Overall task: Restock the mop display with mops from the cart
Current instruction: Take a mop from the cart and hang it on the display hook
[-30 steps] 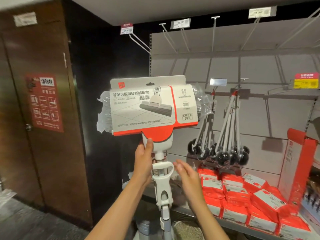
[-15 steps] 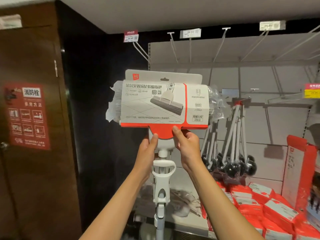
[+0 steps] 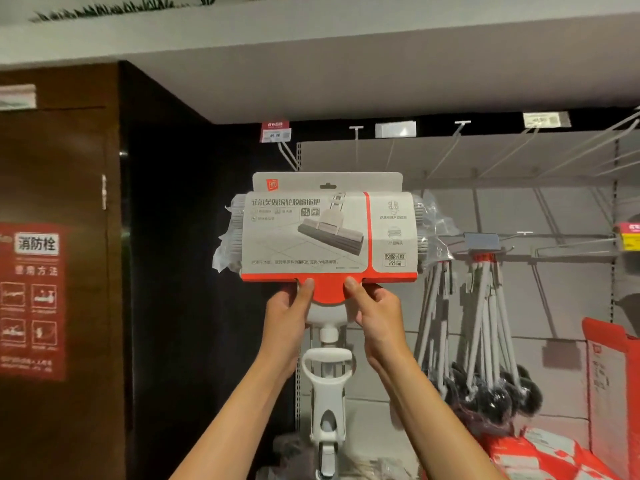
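In the head view, the left hand (image 3: pixel 289 308) and right hand (image 3: pixel 375 306) both grip the neck of the packaged mop (image 3: pixel 327 233) just beneath its red-edged card, holding it head-up in front of the display, below the bare hooks (image 3: pixel 356 147) on the top rail. The hang slot (image 3: pixel 327 185) in the card sits lower than those hooks. The likely trouble: the slot could miss the hook tip, or the card could bend or tear under the mop's weight, since the long handle hangs unsupported below.

A matt cardboard sleeve (image 3: pixel 325 233) is seen at centre, crinkled clear plastic wrap (image 3: pixel 225 251) beside it, glossy white plastic handle (image 3: pixel 327 386) below.
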